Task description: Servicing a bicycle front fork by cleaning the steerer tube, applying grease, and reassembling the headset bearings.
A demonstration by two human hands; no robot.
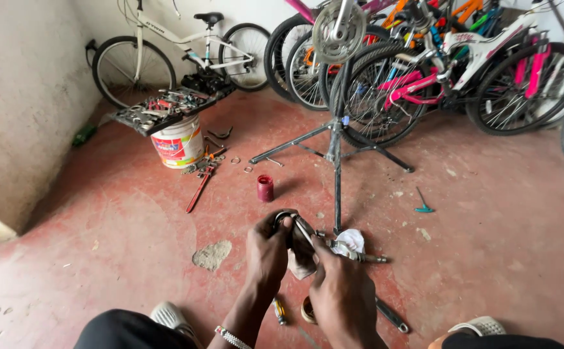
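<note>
My left hand [266, 255] grips a small round dark metal bicycle part [286, 220] from the left. My right hand [340, 291] holds the same part from the right with a dirty white rag [301, 264] under it; a shiny metal edge [303, 229] shows between the fingers. Both hands are low over the red floor, between my knees. Below the hands lie a small screwdriver-like tool [279, 311], a small round tin [308, 310] and a dark wrench [392, 315]. An axle with a white cloth [354, 244] lies just right of the hands.
A repair stand [335, 139] with a chainring [339, 31] on top stands just ahead. A small red can [265, 188], a long red tool [199, 189], a white bucket [177, 143] bearing a tool tray [159, 106], a teal hex key [422, 203] and several parked bicycles [437, 64] fill the back.
</note>
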